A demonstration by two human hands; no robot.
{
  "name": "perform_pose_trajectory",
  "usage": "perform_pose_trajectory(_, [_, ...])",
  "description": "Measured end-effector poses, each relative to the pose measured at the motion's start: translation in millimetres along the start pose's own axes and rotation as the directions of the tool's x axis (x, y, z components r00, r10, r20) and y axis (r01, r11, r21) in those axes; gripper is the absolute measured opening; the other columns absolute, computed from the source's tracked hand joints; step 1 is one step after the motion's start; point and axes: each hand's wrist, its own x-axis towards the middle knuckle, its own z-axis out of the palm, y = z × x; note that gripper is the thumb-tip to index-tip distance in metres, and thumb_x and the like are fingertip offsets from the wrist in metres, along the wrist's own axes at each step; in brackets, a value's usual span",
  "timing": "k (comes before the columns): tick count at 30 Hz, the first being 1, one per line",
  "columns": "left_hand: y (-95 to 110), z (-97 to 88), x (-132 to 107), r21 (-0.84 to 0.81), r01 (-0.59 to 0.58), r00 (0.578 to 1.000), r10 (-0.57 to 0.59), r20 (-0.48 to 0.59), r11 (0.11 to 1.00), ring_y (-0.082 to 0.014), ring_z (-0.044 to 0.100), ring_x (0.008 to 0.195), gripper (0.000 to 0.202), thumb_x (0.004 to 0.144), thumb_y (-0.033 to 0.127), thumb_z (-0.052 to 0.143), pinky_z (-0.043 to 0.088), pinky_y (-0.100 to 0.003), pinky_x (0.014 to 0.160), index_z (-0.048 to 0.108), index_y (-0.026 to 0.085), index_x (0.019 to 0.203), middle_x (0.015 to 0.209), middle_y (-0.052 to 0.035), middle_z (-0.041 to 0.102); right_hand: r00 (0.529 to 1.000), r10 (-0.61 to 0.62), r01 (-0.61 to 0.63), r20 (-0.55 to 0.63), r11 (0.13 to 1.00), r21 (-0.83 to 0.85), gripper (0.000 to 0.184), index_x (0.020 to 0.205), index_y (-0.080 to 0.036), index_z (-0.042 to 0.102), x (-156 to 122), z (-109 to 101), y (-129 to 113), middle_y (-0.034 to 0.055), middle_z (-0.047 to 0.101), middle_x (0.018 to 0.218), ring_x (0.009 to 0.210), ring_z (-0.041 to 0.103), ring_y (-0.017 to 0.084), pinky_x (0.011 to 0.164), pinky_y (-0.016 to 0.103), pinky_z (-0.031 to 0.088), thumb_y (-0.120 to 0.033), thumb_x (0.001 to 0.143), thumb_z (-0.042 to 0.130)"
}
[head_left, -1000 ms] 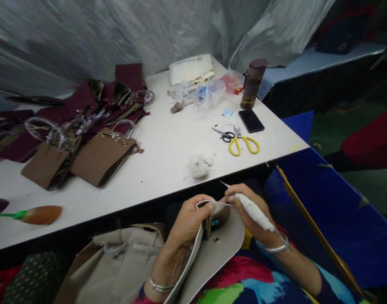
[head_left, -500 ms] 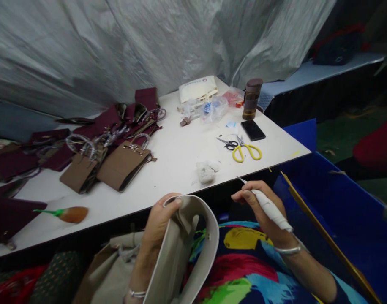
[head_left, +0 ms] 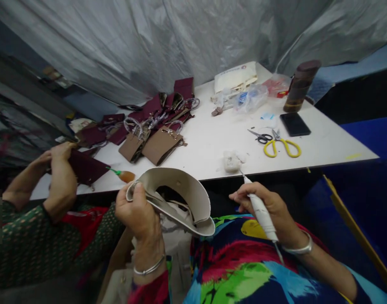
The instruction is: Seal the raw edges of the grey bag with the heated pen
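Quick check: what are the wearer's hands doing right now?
Left hand: closed on the beige bag piece.
Right hand: closed around the white-wrapped tool.

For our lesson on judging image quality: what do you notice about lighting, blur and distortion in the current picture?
Head view: dim, uneven light, sheen on the grey sheet, deep shadow below the white table; head view: far-left background smeared, the pale piece in the left hand slightly soft; head view: the bottle leans outward, probably lens distortion.
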Motion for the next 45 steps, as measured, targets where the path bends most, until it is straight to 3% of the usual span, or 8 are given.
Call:
perform_pose_trajectory(3, [-13, 13.7, -8, -0.073, -0.003, 0.988, -0.009, -0.156, 0.997, -0.0130, 0.059, 0.071, 0.025, 0.073, 0.027, 0.074, 0.051, -0.030, 0.073, 0.069, 0.012, 0.093, 0.080, 0.0019, 0.064, 0.983, -0.109, 0.123, 0.146, 0.988, -0.090, 0.008, 0.107, -0.024, 0.067, 2, 3, -1, 0.0047, 0.080, 0.101, 0.083, 0.078, 0.017, 0.072, 0.026, 0.061, -0.027, 0.100, 0.067])
perform_pose_trajectory(9, [-6, 25.0, -21, -0.081, -0.008, 0.988, -0.004, -0.152, 0.997, -0.0127, 0.060, 0.070, 0.024, 0.073, 0.026, 0.075, 0.050, -0.029, 0.073, 0.071, 0.012, 0.091, 0.078, 0.0014, 0.065, 0.909, -0.219, 0.343, 0.354, 0.877, -0.337, 0.019, 0.118, -0.023, 0.067, 13, 7, -6, 0.0063, 0.077, 0.102, 0.086, 0.072, 0.018, 0.078, 0.030, 0.055, -0.028, 0.100, 0.067])
perform_pose_trajectory(15, [1, 27.5, -32, -0.019, -0.040, 0.990, 0.037, -0.137, 0.999, -0.0136, 0.062, 0.073, 0.023, 0.077, 0.027, 0.074, 0.051, -0.029, 0.075, 0.071, 0.013, 0.094, 0.082, 0.0006, 0.067, 0.851, -0.240, 0.472, 0.467, 0.740, -0.480, 0.021, 0.114, -0.022, 0.061, 19, 16, -7, 0.0041, 0.073, 0.089, 0.075, 0.065, 0.019, 0.066, 0.029, 0.044, -0.029, 0.097, 0.071])
perform_pose_trajectory(22, [10, 25.5, -42, -0.019, -0.046, 0.988, 0.043, -0.150, 0.999, -0.0154, 0.065, 0.077, 0.023, 0.079, 0.028, 0.073, 0.054, -0.031, 0.080, 0.070, 0.014, 0.096, 0.085, 0.0000, 0.068, 0.872, -0.151, 0.411, 0.465, 0.742, -0.529, 0.026, 0.113, -0.023, 0.057, 23, 27, -1, 0.0018, 0.071, 0.089, 0.076, 0.066, 0.018, 0.065, 0.027, 0.040, -0.021, 0.092, 0.073])
perform_pose_trajectory(30, [9, 9.8, -49, -0.026, 0.009, 0.985, -0.013, -0.172, 1.000, -0.0155, 0.064, 0.075, 0.025, 0.079, 0.029, 0.074, 0.054, -0.031, 0.075, 0.069, 0.014, 0.098, 0.084, 0.0003, 0.067, 0.883, -0.165, 0.337, 0.439, 0.874, -0.349, 0.026, 0.109, -0.024, 0.055, 19, 29, 5, -0.0014, 0.064, 0.090, 0.076, 0.059, 0.014, 0.069, 0.024, 0.042, -0.015, 0.092, 0.073])
perform_pose_trajectory(34, [9, 3.1, -51, -0.048, 0.028, 0.986, -0.035, -0.160, 0.998, -0.0146, 0.063, 0.075, 0.023, 0.080, 0.027, 0.074, 0.056, -0.030, 0.076, 0.067, 0.015, 0.098, 0.085, 0.0010, 0.066, 0.887, -0.162, 0.317, 0.433, 0.894, -0.317, 0.028, 0.112, -0.025, 0.054, 16, 31, 7, 0.0002, 0.064, 0.097, 0.080, 0.060, 0.015, 0.072, 0.024, 0.046, -0.014, 0.092, 0.071])
perform_pose_trajectory(38, [6, 1.8, -50, -0.040, 0.019, 0.984, -0.026, -0.176, 0.999, -0.0153, 0.064, 0.076, 0.024, 0.080, 0.029, 0.074, 0.057, -0.032, 0.078, 0.067, 0.016, 0.099, 0.085, 0.0010, 0.066, 0.923, -0.157, 0.286, 0.350, 0.890, -0.355, 0.037, 0.121, -0.027, 0.053, 13, 34, 8, 0.0056, 0.064, 0.112, 0.090, 0.066, 0.018, 0.079, 0.028, 0.053, -0.007, 0.092, 0.064])
perform_pose_trajectory(45, [3, -1.4, -51, -0.126, 0.035, 0.976, -0.061, -0.209, 0.991, -0.0158, 0.064, 0.079, 0.025, 0.079, 0.026, 0.076, 0.058, -0.032, 0.079, 0.069, 0.016, 0.102, 0.087, 0.0009, 0.067, 0.974, -0.146, 0.202, 0.174, 0.908, -0.367, 0.049, 0.121, -0.029, 0.045, 9, 37, 6, 0.0096, 0.060, 0.126, 0.096, 0.067, 0.020, 0.084, 0.031, 0.057, -0.015, 0.087, 0.077])
